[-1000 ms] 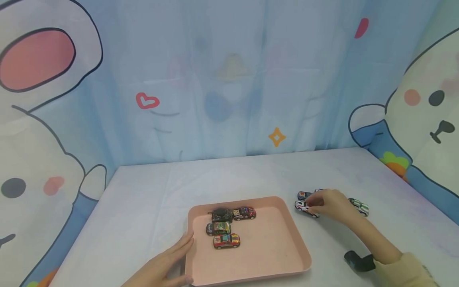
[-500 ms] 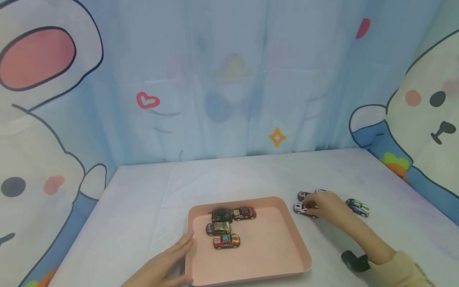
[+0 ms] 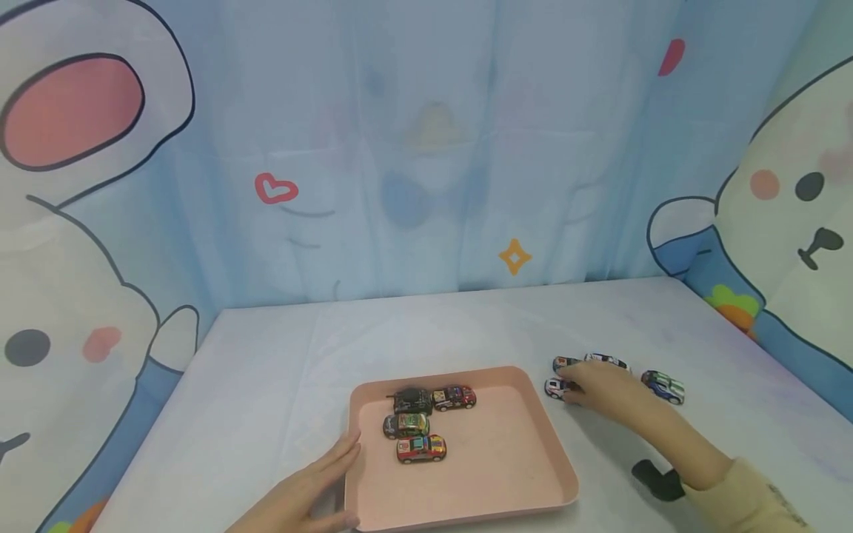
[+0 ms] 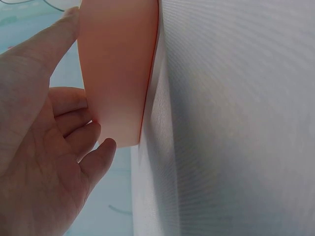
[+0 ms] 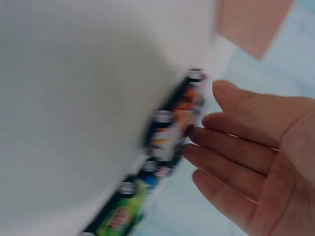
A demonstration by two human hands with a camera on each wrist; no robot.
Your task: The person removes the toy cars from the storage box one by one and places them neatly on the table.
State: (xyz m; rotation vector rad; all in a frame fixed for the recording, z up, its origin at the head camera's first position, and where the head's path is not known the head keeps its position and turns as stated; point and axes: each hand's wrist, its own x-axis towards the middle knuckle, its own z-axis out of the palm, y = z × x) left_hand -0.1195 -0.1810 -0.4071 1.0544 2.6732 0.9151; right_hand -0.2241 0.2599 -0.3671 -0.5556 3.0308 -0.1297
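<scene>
Two grips show: one left grip [image 3: 313,481], one right grip [image 3: 603,385]. Right of the left grip is one tray [image 3: 509,477] with four toy cars [image 3: 421,448] in it. Around the right grip are four more cars [image 3: 663,387]. Beyond both grips: two printed animals [image 3: 773,281], one heart outline [image 3: 281,198], one orange star [image 3: 506,257].

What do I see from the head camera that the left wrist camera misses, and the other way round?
Only the head view: four toy cars in the pink tray, more cars on the white table, and the right hand over some of them.

Only the left wrist view: the palm of the left hand and the tray's outer wall beside it.

Both: the left hand touching the tray, the table and the blue backdrop.
</scene>
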